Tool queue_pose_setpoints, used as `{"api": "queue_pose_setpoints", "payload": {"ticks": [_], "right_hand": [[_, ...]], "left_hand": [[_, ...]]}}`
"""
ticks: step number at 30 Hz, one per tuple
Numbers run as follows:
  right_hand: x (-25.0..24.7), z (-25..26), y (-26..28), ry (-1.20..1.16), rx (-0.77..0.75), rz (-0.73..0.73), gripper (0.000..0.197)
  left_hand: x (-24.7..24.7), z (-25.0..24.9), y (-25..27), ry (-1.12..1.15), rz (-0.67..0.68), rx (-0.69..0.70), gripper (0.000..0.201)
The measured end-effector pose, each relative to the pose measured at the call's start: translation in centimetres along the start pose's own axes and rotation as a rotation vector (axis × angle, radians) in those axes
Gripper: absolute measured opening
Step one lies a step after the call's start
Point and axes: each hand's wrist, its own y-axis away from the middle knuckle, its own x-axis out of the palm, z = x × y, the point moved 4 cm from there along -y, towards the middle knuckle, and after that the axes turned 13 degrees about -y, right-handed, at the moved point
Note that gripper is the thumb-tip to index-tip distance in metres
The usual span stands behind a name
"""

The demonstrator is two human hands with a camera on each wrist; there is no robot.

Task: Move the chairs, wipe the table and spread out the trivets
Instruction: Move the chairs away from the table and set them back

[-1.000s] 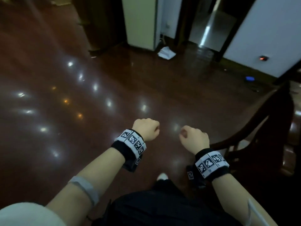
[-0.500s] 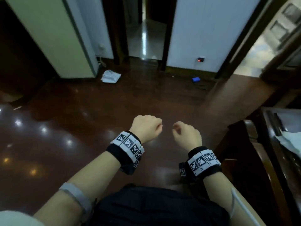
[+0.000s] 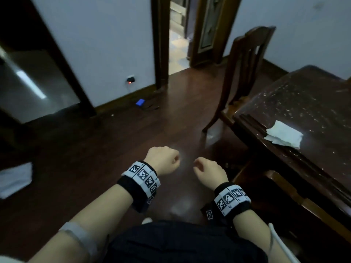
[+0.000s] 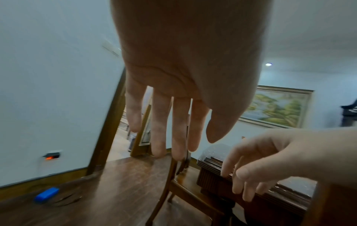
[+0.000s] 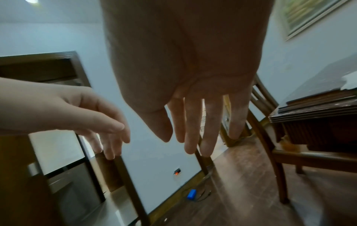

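Left hand (image 3: 163, 160) and right hand (image 3: 209, 172) hang empty, fingers (image 4: 159, 122) loosely extended. Dark wooden slat-backed chair (image 3: 241, 73) stands against the dark wooden bench (image 3: 303, 103), apparently touching.

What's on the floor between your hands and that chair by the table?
Nothing: in the head view only bare wooden floor separates the right hand from the chair.

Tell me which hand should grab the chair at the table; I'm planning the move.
Probably the right hand: it hangs empty and open on the chair's side, while the left hand, also empty, is farther off.
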Motion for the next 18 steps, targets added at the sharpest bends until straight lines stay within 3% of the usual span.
{"api": "queue_pose_setpoints", "payload": {"ticks": [9, 18], "right_hand": [[-3.5, -1.4, -5.5, -0.15, 0.249, -0.257, 0.022], [-11.1, -10.1, -16.8, -0.322, 0.45, -0.357, 0.018]], "left_hand": [[-2.3, 1.9, -12.6, 0.045, 0.055, 0.33, 0.026], [-5.1, 1.9, -27.9, 0.069, 0.106, 0.424, 0.024]]}}
